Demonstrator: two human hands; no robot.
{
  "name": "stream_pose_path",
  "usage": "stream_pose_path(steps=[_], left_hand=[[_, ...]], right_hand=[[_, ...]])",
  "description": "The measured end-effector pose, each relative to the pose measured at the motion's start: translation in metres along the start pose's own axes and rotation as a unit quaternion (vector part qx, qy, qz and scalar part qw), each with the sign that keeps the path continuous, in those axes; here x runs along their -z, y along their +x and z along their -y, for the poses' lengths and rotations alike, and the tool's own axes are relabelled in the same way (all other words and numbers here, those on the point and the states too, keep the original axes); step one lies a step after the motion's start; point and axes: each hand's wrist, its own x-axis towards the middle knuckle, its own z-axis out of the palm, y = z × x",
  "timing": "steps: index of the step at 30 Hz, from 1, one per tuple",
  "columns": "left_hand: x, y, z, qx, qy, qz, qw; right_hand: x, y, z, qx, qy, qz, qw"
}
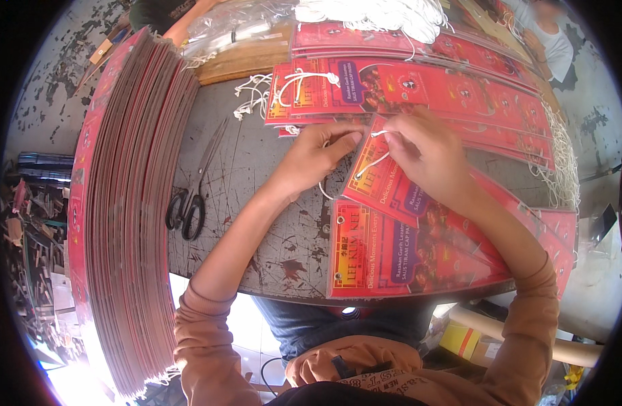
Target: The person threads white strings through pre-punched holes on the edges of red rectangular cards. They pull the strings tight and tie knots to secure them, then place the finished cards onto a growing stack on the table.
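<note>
A long red printed sign (372, 186) in clear plastic lies tilted between my hands, with holes at its left end. A white string (373, 166) runs across that end through a hole. My right hand (426, 152) pinches the string near the upper hole, its fingers closed over the sign. Just left of the sign's edge, my left hand (317, 159) is closed, thumb against fingers. A loop of string hangs below it, and its fingers largely hide what they grip. Under the tilted sign lies another red sign (351, 250) with two bare holes.
A tall stack of red boards (131, 203) stands at the left. Black-handled scissors (187, 211) lie beside it on the scratched grey table (256, 264). Strung signs (419, 88) are piled at the back, with a white string bundle (405, 17) above. Two other people are at the far side.
</note>
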Motion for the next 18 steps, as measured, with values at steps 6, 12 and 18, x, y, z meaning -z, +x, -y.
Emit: stream_pose_path(steps=[6,12,18], left_hand=[[0.005,0.002,-0.006,0.083,-0.002,0.022,0.996],[-0.007,0.006,-0.007,0.029,-0.016,-0.014,0.999],[-0.003,0.007,-0.006,0.057,-0.041,0.008,0.998]], right_hand=[[-0.002,-0.001,0.000,-0.006,0.002,0.007,1.000],[-0.003,0.000,0.000,-0.020,0.004,0.013,1.000],[-0.001,0.001,-0.001,0.004,-0.028,0.042,0.999]])
